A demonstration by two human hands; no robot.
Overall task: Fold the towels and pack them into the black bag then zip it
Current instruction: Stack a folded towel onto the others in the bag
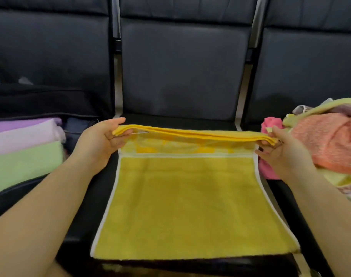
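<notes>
A yellow towel (190, 204) with white edging lies spread on the middle black seat. Its far part is lifted in a layered fold. My left hand (102, 139) pinches the fold's left end, thumb on top. My right hand (282, 150) pinches the right end. The black bag (40, 102) lies open on the left seat, holding folded purple, pink and green towels (24, 152). A heap of unfolded towels (330, 144), orange, pink and pale yellow, sits on the right seat.
Dark padded seat backs (182, 68) stand behind the row of three seats. Metal frame gaps separate the seats. The front edge of the middle seat runs just below the towel's near edge.
</notes>
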